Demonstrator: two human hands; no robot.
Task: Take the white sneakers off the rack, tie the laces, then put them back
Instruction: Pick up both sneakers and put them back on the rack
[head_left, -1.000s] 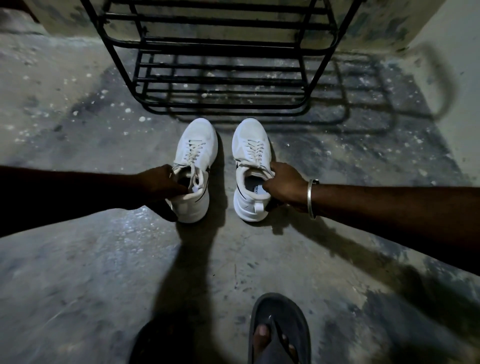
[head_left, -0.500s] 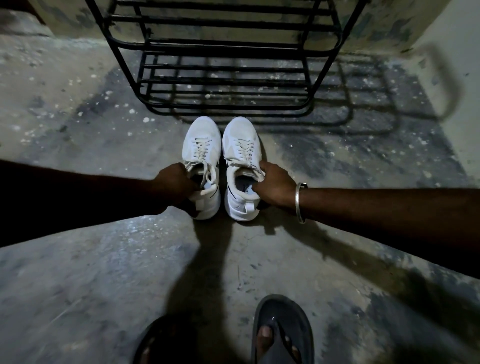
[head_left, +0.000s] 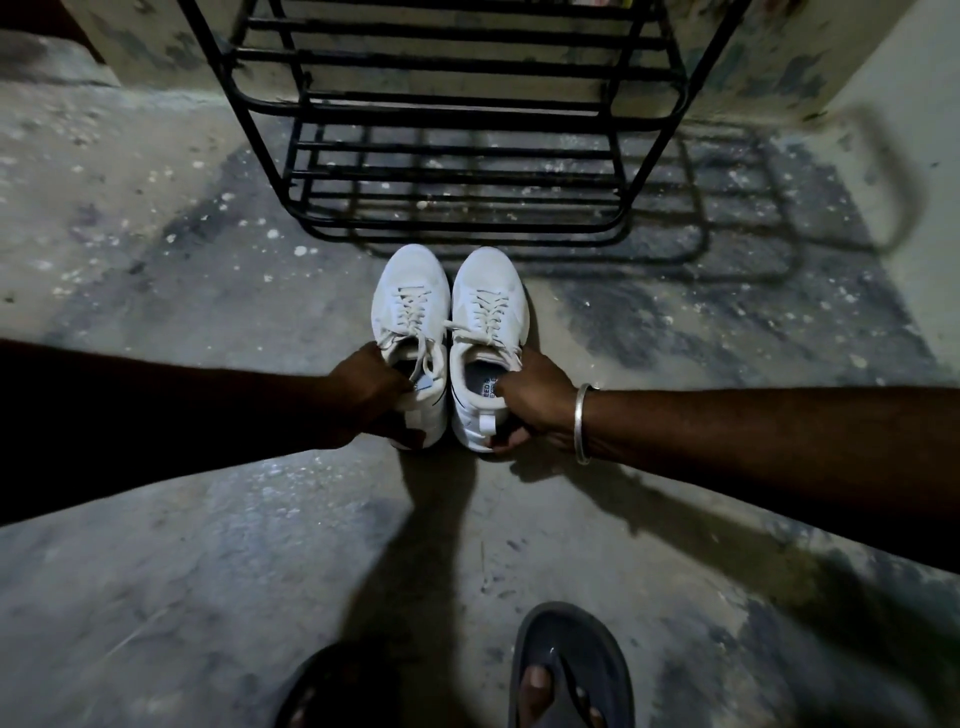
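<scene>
1. Gripping one heel each, your left hand (head_left: 371, 397) clasps the left white lace-up sneaker (head_left: 413, 332), your right hand (head_left: 535, 402) the right white sneaker (head_left: 485, 338).
2. Both stand touching on the speckled concrete floor (head_left: 208, 519), just before the black metal-bar rack (head_left: 457, 171).
3. Removal looks done; whether the laces are tied, you cannot tell; returning remains.

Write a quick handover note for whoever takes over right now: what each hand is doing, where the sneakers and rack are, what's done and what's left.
Left hand: gripping the heel collar of the left sneaker.
Right hand: gripping the heel of the right sneaker.
Position: both sneakers side by side on the concrete floor, toes toward the black rack, just in front of it.
Done: sneakers are off the rack.
Left: the laces look loose, no bow visible. Tie both pairs, then put the sneakers back on a shelf.
</scene>
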